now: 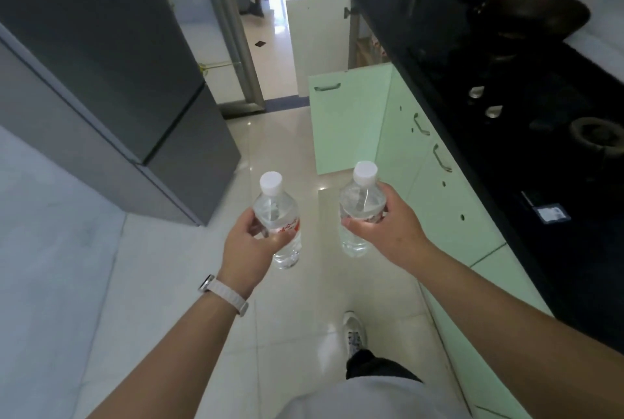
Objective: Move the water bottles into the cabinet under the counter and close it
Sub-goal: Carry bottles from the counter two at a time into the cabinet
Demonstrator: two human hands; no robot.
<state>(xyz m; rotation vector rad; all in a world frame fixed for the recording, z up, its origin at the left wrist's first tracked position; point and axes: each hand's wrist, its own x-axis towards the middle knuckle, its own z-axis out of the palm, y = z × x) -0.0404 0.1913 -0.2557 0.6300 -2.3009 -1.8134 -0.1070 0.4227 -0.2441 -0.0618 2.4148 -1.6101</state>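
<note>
I hold two clear water bottles with white caps upright over the floor. My left hand (pixel 248 243) grips the left bottle (pixel 275 209), which has a red label. My right hand (pixel 388 223) grips the right bottle (pixel 361 196) around its middle. Ahead of the bottles a light green cabinet door (pixel 347 121) under the black counter (pixel 506 98) stands swung open into the aisle. Farther on, a second door (pixel 317 34), white on its inner face, is also open. The cabinet's inside is mostly hidden behind the green door.
A tall grey fridge (pixel 111 64) lines the left side of the narrow aisle. A dark wok (pixel 530 17) and stove knobs (pixel 486 101) sit on the counter. Closed green cabinet fronts with metal handles (pixel 442 158) run along the right. A doorway opens at the far end.
</note>
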